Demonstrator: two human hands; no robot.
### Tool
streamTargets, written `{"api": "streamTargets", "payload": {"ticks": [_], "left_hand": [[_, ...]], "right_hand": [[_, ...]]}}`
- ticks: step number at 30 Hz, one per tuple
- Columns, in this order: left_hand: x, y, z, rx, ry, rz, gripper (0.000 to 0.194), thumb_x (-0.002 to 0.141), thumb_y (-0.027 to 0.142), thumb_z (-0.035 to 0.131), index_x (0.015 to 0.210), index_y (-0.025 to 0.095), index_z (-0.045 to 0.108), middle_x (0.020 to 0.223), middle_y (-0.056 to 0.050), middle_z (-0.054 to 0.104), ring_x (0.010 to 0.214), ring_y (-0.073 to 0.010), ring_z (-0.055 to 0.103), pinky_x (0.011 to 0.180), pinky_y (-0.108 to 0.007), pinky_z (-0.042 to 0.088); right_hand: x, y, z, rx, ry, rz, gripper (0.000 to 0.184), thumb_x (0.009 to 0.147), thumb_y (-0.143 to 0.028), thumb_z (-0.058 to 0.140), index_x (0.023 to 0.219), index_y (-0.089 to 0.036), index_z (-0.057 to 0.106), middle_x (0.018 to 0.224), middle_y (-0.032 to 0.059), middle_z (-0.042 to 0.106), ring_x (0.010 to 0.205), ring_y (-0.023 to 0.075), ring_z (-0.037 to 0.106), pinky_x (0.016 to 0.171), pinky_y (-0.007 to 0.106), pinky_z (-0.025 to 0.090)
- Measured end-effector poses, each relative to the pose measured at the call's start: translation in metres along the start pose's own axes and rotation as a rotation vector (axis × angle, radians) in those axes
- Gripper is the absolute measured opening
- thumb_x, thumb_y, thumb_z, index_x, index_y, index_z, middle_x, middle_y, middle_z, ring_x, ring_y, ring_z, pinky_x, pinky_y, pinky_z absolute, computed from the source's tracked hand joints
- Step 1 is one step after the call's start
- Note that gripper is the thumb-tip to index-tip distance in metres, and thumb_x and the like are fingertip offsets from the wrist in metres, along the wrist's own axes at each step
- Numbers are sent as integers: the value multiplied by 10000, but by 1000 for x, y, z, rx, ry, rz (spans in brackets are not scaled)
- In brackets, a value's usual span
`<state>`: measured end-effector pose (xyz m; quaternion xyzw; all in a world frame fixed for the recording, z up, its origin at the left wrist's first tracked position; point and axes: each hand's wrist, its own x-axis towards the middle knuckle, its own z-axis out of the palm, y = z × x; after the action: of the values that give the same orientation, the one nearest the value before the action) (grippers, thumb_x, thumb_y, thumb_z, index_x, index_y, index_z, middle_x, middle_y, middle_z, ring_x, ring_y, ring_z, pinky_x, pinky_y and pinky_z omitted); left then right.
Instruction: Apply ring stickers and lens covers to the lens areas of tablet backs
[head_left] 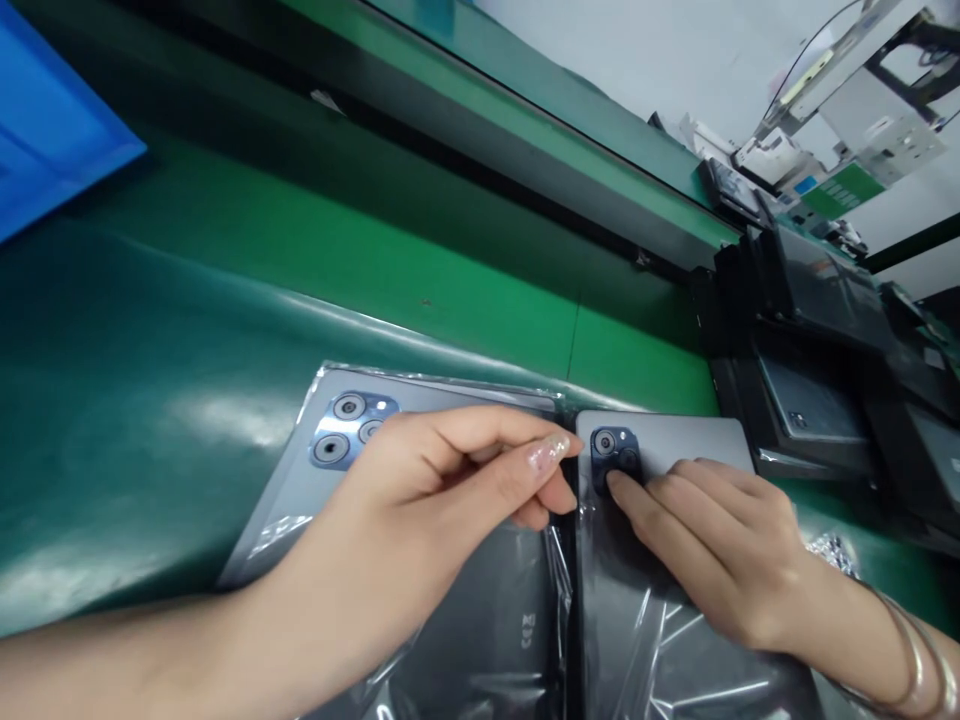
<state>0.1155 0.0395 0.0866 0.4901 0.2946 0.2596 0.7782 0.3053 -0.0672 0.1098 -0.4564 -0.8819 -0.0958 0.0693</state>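
Two grey tablets in clear plastic film lie side by side, backs up. My left hand (450,480) reaches over the left tablet (480,610), thumb and forefinger pinched together by the right tablet's edge. Whatever the pinch holds, if anything, is too small to make out. On the right tablet (697,435), my right hand (720,540) has its forefinger on the dark blue camera block (615,450), with the other fingers curled and the thumb hidden. The left tablet's shiny blue camera block (349,425) is partly covered by my left hand.
Black trays (817,290) with flat devices are stacked at the right. A blue bin or sheet (60,120) juts in at upper left. Beyond the green bench top (360,240) runs a raised ledge (525,130). Crumpled clear plastic (834,552) lies near my right wrist.
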Motion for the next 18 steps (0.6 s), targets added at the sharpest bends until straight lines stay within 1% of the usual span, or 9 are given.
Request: {"api": "streamTargets", "payload": {"ticks": [3,7,11,13,16,18], "left_hand": [[-1,2,1,39,7,2,205,801,180,614,638,243,721,582,60,670,573,-39,608,560,-58,494],[-1,1,1,50,11,7,197,806,193,618,672,279,733,586,82,674,550,-22,604,553,-35,490],[-2,-2,-2,62,13,26,183,820,227,627,709,327,733,603,101,679,555,-16,613,538,-15,478],[-3,-5,-4,90,17,33,163,823,265,635,715,341,730,595,102,670,549,-19,609,531,-16,478],[-4,-8,-6,125,26,34,100,815,342,649,766,367,732,576,93,655,519,-36,587,503,-40,483],[-4,-8,-7,144,33,27,85,805,354,656,782,379,734,575,84,657,507,-52,585,487,-66,492]], "right_hand": [[-5,-2,-2,-13,-36,11,266,881,-50,427,1057,26,610,647,68,546,566,169,445,502,323,350],[-14,-4,-1,28,-80,45,320,865,-32,427,1137,44,575,656,67,536,580,179,444,515,336,356],[-20,-5,1,74,-51,82,361,841,-14,456,1183,62,544,671,80,550,600,184,439,518,333,348],[-22,-5,1,86,-34,82,359,835,-2,457,1176,63,548,673,84,556,603,181,439,523,331,351],[-21,-4,0,100,-22,54,341,834,6,445,1149,60,567,663,83,560,591,172,441,518,323,350],[-20,-3,0,105,-24,54,335,841,-4,440,1143,48,576,661,78,560,584,166,440,512,320,346]]}}
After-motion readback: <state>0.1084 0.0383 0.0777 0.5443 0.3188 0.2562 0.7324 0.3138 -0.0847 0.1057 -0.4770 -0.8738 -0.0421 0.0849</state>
